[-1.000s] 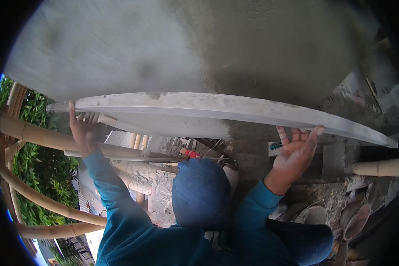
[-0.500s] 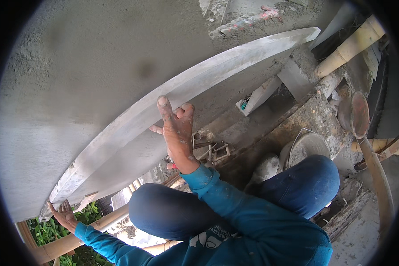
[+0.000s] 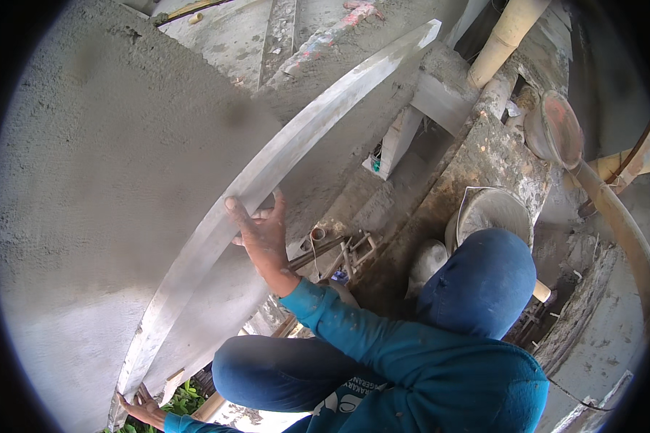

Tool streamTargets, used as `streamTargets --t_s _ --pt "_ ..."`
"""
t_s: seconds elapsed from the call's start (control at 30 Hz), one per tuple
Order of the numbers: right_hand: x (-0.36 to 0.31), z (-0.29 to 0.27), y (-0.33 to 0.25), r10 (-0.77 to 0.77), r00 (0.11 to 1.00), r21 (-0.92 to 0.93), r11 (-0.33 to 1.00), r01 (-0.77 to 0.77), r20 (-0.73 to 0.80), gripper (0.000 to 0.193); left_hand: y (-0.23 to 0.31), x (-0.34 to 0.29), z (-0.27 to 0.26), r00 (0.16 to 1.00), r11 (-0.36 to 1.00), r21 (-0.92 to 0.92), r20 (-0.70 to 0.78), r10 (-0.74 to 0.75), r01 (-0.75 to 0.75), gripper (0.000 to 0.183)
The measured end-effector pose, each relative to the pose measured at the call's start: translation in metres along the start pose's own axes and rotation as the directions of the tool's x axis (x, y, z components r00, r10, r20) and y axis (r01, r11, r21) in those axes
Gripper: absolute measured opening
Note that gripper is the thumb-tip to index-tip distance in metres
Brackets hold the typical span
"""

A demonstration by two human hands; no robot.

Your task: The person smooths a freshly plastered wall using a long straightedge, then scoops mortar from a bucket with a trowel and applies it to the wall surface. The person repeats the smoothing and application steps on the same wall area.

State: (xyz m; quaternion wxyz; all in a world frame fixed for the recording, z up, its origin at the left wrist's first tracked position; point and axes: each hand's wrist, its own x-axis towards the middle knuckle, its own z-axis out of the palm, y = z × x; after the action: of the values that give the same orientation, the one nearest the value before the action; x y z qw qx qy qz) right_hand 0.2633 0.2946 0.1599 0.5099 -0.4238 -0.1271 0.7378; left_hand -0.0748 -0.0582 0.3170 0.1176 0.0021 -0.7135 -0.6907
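Observation:
A long, pale metal screed bar (image 3: 296, 148) lies slantwise against a grey plastered surface (image 3: 130, 166), seen bent by the lens. Near its lower left end my left hand (image 3: 143, 408) grips it, thumb on one side and fingers on the other. About the bar's middle, my right hand (image 3: 261, 234) holds it with the thumb on the near face. The fingers of this hand reach along the far side and are partly hidden. Wet-looking mortar covers the surface on both sides of the bar.
To the right stand a bucket (image 3: 495, 213) of grey material and a long-handled round scoop (image 3: 560, 130). A bamboo pole (image 3: 505, 43) crosses the upper right. A concrete ledge (image 3: 484, 159) runs beside my bent knees (image 3: 477, 281). Green leaves (image 3: 184, 399) show below the surface's lower edge.
The bar has shifted down and left in view and now stands steeper. My right hand has closed from a loose, raised-finger touch to a grip; the view has also turned.

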Motion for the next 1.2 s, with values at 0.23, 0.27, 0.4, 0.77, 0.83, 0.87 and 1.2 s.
streamTargets --t_s 0.23,0.27,0.4,0.77,0.83,0.87,1.2 --pt "0.033 -0.025 0.003 0.091 0.996 0.058 0.994 -0.091 0.006 0.121 -0.005 -0.022 0.017 0.998 0.999 0.012 -0.049 -0.044 0.045 0.061" --pt "0.047 -0.032 0.013 0.120 0.992 0.029 0.993 -0.119 -0.050 0.119 -0.008 -0.019 0.016 0.998 0.999 0.013 -0.047 -0.047 0.048 0.063" --pt "0.079 -0.056 0.034 0.054 0.981 -0.015 0.998 -0.058 -0.188 0.113 -0.030 -0.040 0.027 0.999 0.999 -0.006 0.002 -0.032 0.032 0.058" --pt "0.057 -0.029 0.007 -0.191 0.975 -0.128 0.976 0.176 -0.116 0.103 -0.037 0.069 -0.055 0.901 0.886 0.298 0.364 0.238 -0.355 0.058" --pt "0.059 -0.032 0.013 -0.157 0.980 -0.124 0.982 0.142 -0.119 0.102 -0.033 0.052 -0.039 0.972 0.984 0.152 0.226 0.056 -0.092 0.056" --pt "0.061 -0.036 0.013 -0.149 0.983 -0.094 0.986 0.139 -0.112 0.101 -0.027 0.031 -0.024 0.984 0.997 0.064 0.169 -0.049 0.039 0.056" --pt "0.092 -0.054 0.090 -0.196 0.954 -0.204 0.967 0.150 -0.225 0.107 -0.048 0.040 -0.028 0.994 0.994 0.088 0.075 -0.077 0.070 0.052"
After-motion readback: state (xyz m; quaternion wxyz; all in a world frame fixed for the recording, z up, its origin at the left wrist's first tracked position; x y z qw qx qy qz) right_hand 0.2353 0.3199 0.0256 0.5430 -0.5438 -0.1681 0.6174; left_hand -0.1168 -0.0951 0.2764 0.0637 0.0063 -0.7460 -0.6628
